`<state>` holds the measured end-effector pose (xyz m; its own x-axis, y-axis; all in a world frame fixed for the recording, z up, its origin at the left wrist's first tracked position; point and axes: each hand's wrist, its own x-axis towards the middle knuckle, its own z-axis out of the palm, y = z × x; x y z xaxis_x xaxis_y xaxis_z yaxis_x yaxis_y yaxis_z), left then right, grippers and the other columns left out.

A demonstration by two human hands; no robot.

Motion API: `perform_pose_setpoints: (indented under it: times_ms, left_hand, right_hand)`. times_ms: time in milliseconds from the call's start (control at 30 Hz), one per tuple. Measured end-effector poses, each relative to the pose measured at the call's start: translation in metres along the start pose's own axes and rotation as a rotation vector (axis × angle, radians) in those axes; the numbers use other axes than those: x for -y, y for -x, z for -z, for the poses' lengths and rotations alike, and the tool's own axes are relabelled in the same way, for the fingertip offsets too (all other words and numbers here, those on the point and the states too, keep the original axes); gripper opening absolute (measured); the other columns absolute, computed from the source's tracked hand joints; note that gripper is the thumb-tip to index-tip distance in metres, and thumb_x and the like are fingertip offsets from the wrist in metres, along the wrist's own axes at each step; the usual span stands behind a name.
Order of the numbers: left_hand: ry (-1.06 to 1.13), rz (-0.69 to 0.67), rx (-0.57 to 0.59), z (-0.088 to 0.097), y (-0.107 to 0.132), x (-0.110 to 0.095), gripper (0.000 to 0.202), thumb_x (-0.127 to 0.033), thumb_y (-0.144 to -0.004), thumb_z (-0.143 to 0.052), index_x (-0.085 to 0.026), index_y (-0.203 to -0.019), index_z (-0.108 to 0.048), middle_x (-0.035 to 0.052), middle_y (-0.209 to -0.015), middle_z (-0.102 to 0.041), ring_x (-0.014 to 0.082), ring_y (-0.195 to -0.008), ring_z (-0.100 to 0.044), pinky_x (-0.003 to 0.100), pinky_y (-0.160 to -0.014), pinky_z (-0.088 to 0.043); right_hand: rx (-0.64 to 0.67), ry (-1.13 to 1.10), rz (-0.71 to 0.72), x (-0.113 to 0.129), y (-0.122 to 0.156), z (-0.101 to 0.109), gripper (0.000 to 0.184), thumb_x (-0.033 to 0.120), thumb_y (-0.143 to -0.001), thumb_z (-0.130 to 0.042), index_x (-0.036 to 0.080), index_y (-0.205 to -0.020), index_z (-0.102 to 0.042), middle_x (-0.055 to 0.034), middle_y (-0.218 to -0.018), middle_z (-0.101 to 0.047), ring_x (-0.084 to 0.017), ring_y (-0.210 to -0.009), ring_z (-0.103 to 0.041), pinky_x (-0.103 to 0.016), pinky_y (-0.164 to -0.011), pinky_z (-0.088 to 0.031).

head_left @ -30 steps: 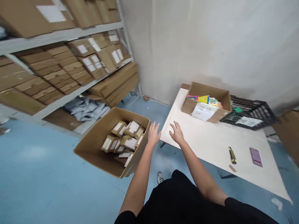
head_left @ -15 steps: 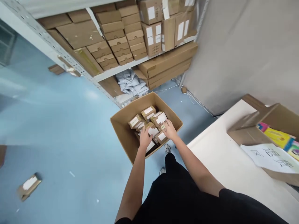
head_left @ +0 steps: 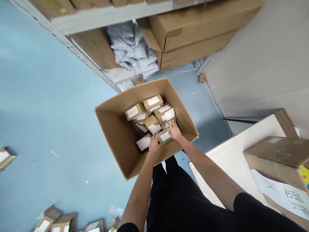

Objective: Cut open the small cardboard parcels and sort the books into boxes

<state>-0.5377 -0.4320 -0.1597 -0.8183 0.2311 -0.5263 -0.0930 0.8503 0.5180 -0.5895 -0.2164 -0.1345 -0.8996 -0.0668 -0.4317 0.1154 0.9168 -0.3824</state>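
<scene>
An open brown carton (head_left: 116, 138) stands on the blue floor in front of me, holding several small brown boxes with white labels (head_left: 153, 124). Both my arms reach down into it. My left hand (head_left: 154, 144) and my right hand (head_left: 174, 131) are closed on the two ends of one small labelled box (head_left: 165, 136) near the carton's near wall. Other small boxes lie packed behind it.
A metal shelf (head_left: 101, 16) with large cartons and grey bags (head_left: 134, 53) stands beyond the carton. A white table (head_left: 229, 161) at right carries a carton with a handwritten sheet (head_left: 285, 193). Loose small boxes (head_left: 62, 222) lie on the floor at lower left; cables (head_left: 214, 96) run along the wall.
My hands went from hovering over the table edge down into the carton and closed on a small box. The view tilted down and closer to the carton.
</scene>
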Motion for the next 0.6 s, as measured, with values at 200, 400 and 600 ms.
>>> perform_pose_setpoints:
  times_ms: [200,400,600]
  left_hand:
    - [-0.045,0.068,0.283,-0.063,-0.07,0.037,0.093,-0.017,-0.083,-0.072,-0.016,-0.166,-0.03,0.0194,-0.174,-0.029,0.0378,-0.156,-0.036,0.047,-0.123,-0.039]
    - [-0.001,0.182,0.39,-0.124,-0.132,0.07,0.099,-0.023,-0.08,-0.078,-0.023,-0.166,-0.031,0.0191,-0.176,-0.023,0.04,-0.155,-0.036,0.051,-0.123,-0.037]
    - [0.047,0.23,0.34,-0.158,-0.136,0.069,0.081,-0.024,-0.083,-0.079,-0.024,-0.155,-0.042,0.0192,-0.175,-0.023,0.036,-0.138,-0.057,0.046,-0.112,-0.048]
  right_hand:
    - [0.338,0.132,-0.137,-0.038,-0.038,-0.065,0.078,0.015,-0.091,-0.061,0.019,-0.165,-0.037,-0.0142,-0.176,-0.023,-0.035,-0.159,-0.023,-0.047,-0.122,-0.037]
    - [0.43,0.143,-0.176,-0.078,-0.072,-0.133,0.081,0.021,-0.091,-0.066,0.022,-0.166,-0.036,-0.0124,-0.176,-0.021,-0.034,-0.158,-0.023,-0.048,-0.124,-0.035]
    - [0.461,0.19,-0.174,-0.112,-0.103,-0.164,0.09,0.023,-0.084,-0.078,0.028,-0.164,-0.037,-0.0108,-0.177,-0.016,-0.037,-0.154,-0.029,-0.05,-0.119,-0.041]
